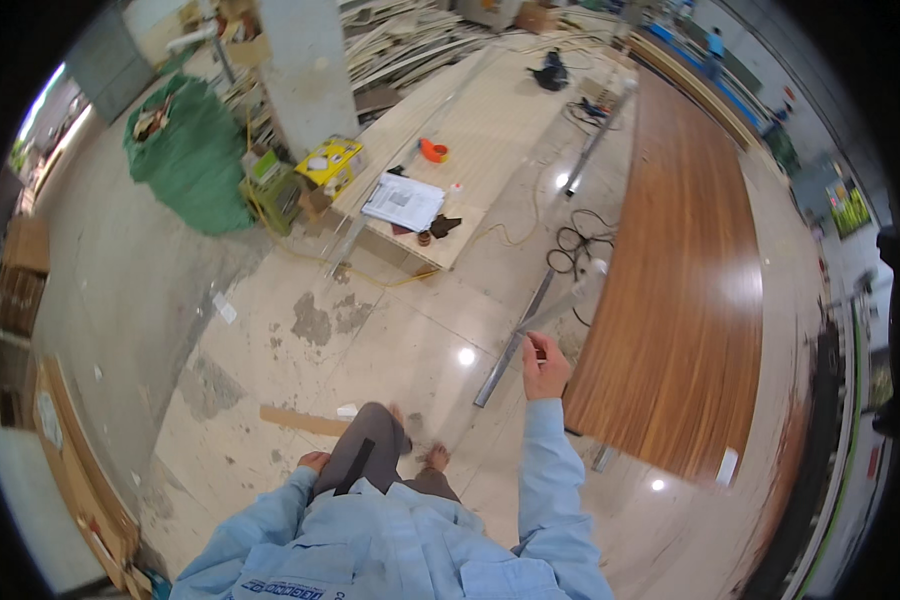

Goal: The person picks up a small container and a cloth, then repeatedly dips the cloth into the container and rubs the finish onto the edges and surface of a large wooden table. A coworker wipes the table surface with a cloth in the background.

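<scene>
My right hand (543,365) is raised in front of me and pinches the near end of a long thin pale strip (568,298), which slants up and away to the right. Just left of it a grey metal rail (515,340) lies on the tiled floor. A large glossy brown wooden panel (690,290) lies right of the hand, its near corner close to my wrist. My left hand (313,461) rests against my left thigh on the grey trousers; its fingers are mostly hidden. I wear a light blue shirt.
A low board table (450,250) ahead carries papers (403,202) and an orange tape roll (432,150). Black cables (573,240) coil beside it. A green sack (185,160), yellow box (332,160) and concrete pillar (305,70) stand at the left. A cardboard strip (303,420) lies near my feet.
</scene>
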A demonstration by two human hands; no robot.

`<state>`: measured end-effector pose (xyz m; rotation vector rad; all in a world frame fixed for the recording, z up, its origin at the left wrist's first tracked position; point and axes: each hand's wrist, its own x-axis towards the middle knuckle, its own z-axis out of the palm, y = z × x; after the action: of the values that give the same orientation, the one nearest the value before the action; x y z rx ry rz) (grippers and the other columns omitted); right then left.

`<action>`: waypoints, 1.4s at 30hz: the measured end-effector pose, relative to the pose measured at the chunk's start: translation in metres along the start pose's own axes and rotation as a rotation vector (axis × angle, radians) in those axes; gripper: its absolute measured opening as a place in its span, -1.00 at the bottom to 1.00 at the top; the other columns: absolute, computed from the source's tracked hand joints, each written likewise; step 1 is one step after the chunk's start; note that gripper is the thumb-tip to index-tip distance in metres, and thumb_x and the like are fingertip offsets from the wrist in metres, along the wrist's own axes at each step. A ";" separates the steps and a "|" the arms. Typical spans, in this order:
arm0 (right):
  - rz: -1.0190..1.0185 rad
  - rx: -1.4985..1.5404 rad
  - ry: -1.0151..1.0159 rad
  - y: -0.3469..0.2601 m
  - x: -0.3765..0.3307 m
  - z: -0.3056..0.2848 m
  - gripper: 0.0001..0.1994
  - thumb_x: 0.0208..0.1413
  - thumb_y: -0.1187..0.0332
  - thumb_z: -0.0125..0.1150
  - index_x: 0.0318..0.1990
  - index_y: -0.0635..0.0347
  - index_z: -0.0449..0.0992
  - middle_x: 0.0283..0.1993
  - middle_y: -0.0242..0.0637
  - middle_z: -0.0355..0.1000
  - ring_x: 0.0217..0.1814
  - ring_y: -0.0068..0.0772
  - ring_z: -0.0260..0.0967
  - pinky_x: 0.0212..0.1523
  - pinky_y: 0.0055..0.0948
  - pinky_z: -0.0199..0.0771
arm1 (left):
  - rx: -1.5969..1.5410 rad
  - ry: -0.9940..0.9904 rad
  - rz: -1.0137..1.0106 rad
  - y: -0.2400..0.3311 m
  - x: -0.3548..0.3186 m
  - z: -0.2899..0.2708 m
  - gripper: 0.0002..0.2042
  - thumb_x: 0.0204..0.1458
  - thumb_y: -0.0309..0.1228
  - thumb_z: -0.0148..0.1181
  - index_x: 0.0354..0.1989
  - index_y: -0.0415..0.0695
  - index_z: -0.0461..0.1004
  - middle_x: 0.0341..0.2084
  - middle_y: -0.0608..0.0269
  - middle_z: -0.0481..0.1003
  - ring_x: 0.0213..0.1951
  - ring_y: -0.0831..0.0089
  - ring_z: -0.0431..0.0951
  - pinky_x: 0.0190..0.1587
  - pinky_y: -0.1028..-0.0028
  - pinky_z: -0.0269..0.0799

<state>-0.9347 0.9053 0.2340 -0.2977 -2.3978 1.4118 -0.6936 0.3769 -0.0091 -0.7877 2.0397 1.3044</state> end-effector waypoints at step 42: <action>0.083 -0.358 -0.936 0.445 0.520 0.495 -0.70 -0.04 0.69 0.29 -0.18 0.22 0.39 -0.19 -0.15 0.51 -0.15 -0.10 0.47 -0.02 -0.41 0.46 | -0.081 0.554 0.120 0.482 0.630 0.267 -0.13 -0.10 -0.46 0.53 0.45 -0.02 0.21 0.36 0.04 0.26 0.34 -0.09 0.30 0.39 0.06 0.27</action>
<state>-1.6039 0.9033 -0.2813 0.2610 -3.4286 1.3156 -1.4189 0.6857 -0.2903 -1.1825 2.5035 1.3465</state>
